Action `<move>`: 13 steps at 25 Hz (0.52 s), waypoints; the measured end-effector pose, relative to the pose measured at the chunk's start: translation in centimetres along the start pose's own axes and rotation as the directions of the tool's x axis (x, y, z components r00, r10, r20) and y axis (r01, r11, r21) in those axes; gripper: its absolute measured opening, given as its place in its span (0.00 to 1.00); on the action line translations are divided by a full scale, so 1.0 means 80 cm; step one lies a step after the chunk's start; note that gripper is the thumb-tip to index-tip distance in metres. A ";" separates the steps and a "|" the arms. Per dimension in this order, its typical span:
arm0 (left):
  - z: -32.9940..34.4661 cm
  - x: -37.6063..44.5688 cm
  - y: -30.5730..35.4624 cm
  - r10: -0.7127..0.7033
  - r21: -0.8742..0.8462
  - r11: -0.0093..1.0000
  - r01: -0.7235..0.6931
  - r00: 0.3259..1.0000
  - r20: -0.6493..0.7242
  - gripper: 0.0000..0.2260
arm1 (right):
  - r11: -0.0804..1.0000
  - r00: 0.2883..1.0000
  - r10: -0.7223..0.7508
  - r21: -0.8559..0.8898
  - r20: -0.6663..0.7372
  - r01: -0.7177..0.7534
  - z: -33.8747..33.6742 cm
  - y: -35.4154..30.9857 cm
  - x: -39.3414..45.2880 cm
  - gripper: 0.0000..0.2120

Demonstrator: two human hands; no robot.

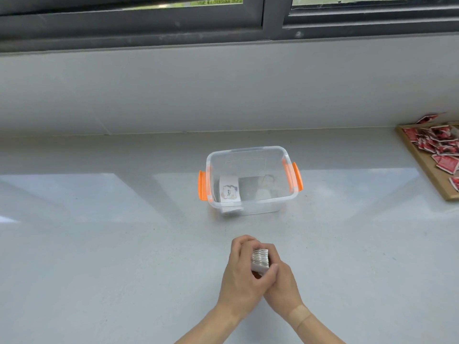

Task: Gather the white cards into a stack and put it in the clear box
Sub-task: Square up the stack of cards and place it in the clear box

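A stack of white cards (260, 259) stands on edge between both hands, low in the middle of the view. My left hand (242, 276) wraps its left side and my right hand (283, 281) presses against its right side. The clear box (250, 151) with orange handles stands on the table just beyond the hands, open at the top. Inside it, against the left wall, lies a white card (229, 191) printed with the word "love".
A wooden tray (422, 167) with several red packets lies at the right edge of the grey table. A white sill and a dark window frame run along the back.
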State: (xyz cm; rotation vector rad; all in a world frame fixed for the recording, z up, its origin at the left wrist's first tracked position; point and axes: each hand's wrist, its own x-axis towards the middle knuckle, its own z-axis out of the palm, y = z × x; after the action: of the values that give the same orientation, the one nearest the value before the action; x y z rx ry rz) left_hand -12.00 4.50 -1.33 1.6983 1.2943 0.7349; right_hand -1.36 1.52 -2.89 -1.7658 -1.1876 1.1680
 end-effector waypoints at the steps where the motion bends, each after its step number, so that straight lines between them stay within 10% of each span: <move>1: 0.000 -0.001 -0.001 0.045 0.045 0.998 -0.045 0.999 -0.014 0.17 | 0.999 0.999 -0.028 -0.017 -0.024 0.027 -0.001 -0.002 -0.001 0.16; 8: 0.007 -0.002 -0.019 0.131 0.382 0.916 -0.124 0.991 0.007 0.24 | 0.999 0.997 0.040 -0.016 -0.072 -0.041 0.004 0.011 -0.002 0.16; 13: 0.012 -0.002 -0.017 0.148 0.327 0.934 -0.143 0.989 0.009 0.23 | 1.000 0.993 0.016 -0.011 -0.118 -0.017 0.003 0.019 -0.004 0.14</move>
State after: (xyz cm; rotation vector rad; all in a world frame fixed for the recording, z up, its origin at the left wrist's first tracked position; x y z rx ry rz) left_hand -11.82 4.18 -2.96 2.0773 1.3696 0.6442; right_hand -1.15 0.71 -4.19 -1.8309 -1.1140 1.0522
